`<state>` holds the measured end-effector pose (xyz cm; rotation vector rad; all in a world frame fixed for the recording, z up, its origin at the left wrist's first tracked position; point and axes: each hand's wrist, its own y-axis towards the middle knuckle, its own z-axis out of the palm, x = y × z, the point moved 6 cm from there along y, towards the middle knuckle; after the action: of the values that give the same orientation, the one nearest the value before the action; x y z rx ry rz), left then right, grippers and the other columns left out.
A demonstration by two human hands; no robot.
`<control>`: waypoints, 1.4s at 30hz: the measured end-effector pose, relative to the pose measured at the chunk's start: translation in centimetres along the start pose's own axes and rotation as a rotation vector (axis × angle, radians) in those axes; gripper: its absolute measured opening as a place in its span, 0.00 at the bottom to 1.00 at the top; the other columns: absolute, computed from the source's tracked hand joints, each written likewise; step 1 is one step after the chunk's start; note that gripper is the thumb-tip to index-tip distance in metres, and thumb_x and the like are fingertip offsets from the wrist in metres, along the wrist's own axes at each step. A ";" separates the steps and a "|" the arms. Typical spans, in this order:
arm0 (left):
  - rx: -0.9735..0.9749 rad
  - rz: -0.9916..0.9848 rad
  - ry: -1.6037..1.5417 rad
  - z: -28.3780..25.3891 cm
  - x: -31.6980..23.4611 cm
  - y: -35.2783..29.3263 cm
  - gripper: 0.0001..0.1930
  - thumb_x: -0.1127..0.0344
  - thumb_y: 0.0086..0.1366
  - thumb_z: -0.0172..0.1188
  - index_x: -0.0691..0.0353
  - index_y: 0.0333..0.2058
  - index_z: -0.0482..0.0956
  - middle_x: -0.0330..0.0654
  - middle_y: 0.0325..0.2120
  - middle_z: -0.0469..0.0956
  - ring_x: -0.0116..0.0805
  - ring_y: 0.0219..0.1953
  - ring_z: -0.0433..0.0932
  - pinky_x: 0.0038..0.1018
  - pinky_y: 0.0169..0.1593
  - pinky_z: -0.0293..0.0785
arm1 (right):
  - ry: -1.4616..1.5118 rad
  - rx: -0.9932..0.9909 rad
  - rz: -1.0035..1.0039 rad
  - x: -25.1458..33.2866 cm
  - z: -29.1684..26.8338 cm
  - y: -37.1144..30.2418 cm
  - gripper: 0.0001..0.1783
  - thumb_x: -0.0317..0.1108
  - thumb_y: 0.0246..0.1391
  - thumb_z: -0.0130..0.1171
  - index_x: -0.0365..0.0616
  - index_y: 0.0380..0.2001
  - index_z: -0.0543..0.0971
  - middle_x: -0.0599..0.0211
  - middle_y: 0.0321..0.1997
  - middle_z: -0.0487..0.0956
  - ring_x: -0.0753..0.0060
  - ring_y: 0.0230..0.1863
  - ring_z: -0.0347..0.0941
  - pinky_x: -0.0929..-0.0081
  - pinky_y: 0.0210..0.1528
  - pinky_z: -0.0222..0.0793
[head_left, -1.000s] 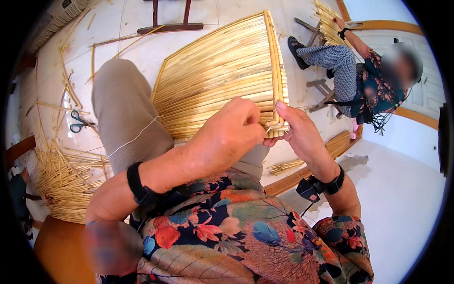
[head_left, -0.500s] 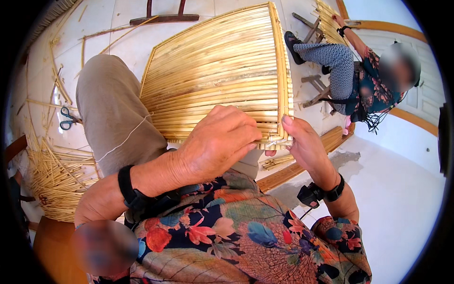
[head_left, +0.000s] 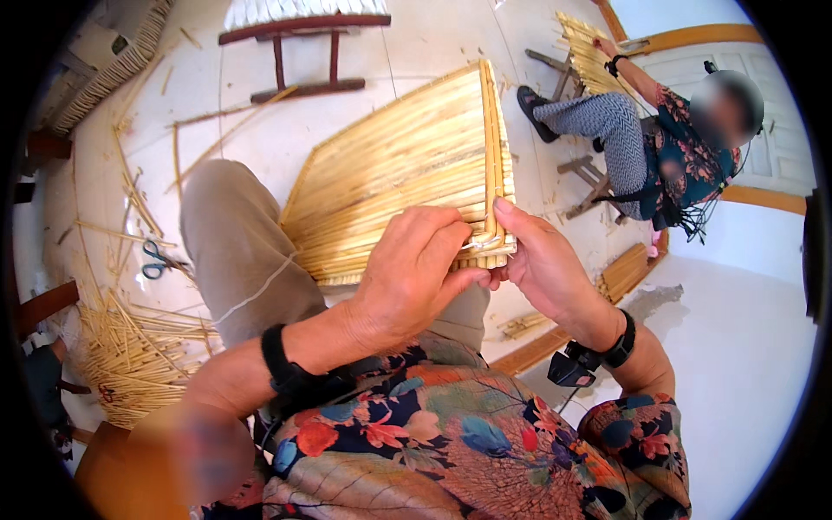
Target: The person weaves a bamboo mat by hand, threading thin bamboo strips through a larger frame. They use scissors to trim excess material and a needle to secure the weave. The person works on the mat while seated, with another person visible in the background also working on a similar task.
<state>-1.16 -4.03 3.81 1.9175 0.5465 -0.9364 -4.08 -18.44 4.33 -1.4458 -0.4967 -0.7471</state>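
at the reed panel (head_left: 394,169), right hand (head_left: 548,267) pinches its corner; left hand (head_left: 406,279) curls inward, hold unclear.

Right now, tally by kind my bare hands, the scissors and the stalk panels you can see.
Bare hands: 2, your left hand and right hand
Scissors: 1 pair
Stalk panels: 2, the nearer panel at your hands and the farther panel
Total: 5
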 end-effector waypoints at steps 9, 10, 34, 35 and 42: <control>-0.104 0.000 0.186 -1.7 1.6 0.4 0.29 0.78 0.46 0.68 0.70 0.49 0.69 0.54 0.46 0.70 0.52 0.46 0.72 0.35 0.47 0.72 | -0.139 0.112 -0.156 1.6 1.0 2.8 0.31 0.61 0.61 0.42 0.42 0.35 0.78 0.71 0.27 0.76 0.81 0.26 0.67 0.83 0.29 0.62; -0.103 -0.005 0.187 -2.1 1.8 0.7 0.29 0.79 0.47 0.67 0.70 0.49 0.69 0.54 0.47 0.71 0.51 0.45 0.73 0.34 0.47 0.72 | -0.197 0.112 -0.211 2.0 1.2 3.1 0.32 0.62 0.61 0.41 0.42 0.35 0.78 0.72 0.28 0.76 0.82 0.28 0.67 0.83 0.31 0.62; -0.324 -0.120 0.458 -10.2 4.3 2.2 0.30 0.82 0.57 0.55 0.74 0.59 0.57 0.60 0.54 0.65 0.57 0.56 0.66 0.39 0.59 0.63 | -0.239 0.459 -0.454 7.1 8.1 6.4 0.08 0.34 0.58 0.55 0.41 0.28 0.76 0.75 0.27 0.72 0.84 0.24 0.68 0.80 0.35 0.69; -0.330 -0.122 0.496 -10.4 4.3 2.4 0.29 0.80 0.59 0.55 0.74 0.59 0.57 0.60 0.55 0.65 0.54 0.56 0.67 0.38 0.58 0.64 | -0.300 0.438 -0.492 7.5 8.4 6.4 0.08 0.34 0.57 0.56 0.41 0.28 0.76 0.75 0.27 0.72 0.83 0.25 0.68 0.80 0.35 0.68; -0.380 -0.171 0.500 -10.6 5.1 3.5 0.26 0.74 0.65 0.53 0.73 0.60 0.58 0.55 0.56 0.67 0.45 0.55 0.70 0.34 0.56 0.68 | -0.109 0.415 -1.100 10.9 8.9 7.1 0.05 0.30 0.54 0.57 0.40 0.27 0.76 0.67 0.39 0.76 0.78 0.40 0.70 0.78 0.46 0.65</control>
<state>8.47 3.50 4.88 1.7644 1.1105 -0.4012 9.63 -11.58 7.93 -0.7406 -1.4859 -1.3127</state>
